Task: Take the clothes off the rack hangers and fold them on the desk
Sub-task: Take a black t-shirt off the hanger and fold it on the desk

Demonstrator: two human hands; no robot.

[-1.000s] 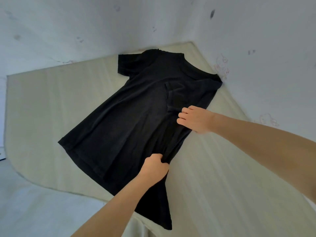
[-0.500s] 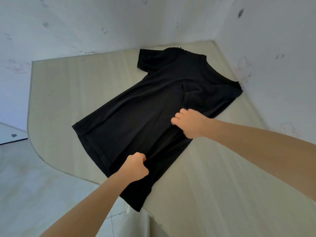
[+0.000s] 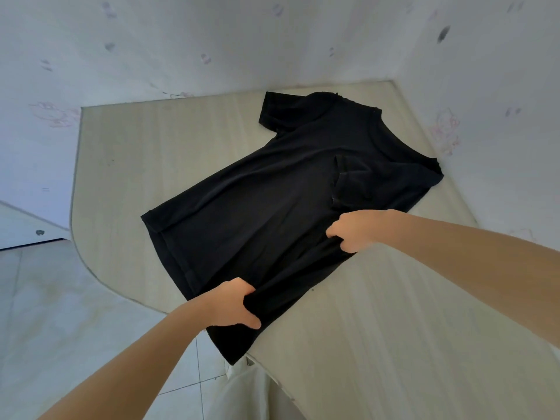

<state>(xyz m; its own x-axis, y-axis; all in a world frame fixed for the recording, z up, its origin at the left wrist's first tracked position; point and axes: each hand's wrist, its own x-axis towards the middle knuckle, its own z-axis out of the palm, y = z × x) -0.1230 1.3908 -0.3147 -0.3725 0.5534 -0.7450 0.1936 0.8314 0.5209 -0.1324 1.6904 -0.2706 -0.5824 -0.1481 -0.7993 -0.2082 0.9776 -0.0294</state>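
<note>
- The black T-shirt (image 3: 272,207) lay spread flat on the pale desk (image 3: 378,328), its collar toward the far corner where the two walls met and its hem toward me.
- One short sleeve lay flat at the far left; the other was folded in over the chest on the right.
- My left hand (image 3: 231,307) gripped the shirt near the hem, fingers curled round a bunch of cloth at the near edge of the desk.
- A corner of the hem hung just past the desk's edge below that hand.
- My right hand (image 3: 354,230) pinched the shirt's right side edge about halfway up, with the cloth gathered into small creases under my fingers.
- Both my forearms were bare.
- The white walls (image 3: 181,47) behind the desk carried faint pink and grey marks.
- A light tiled floor (image 3: 60,313) showed on the left, below the rounded desk corner.
</note>
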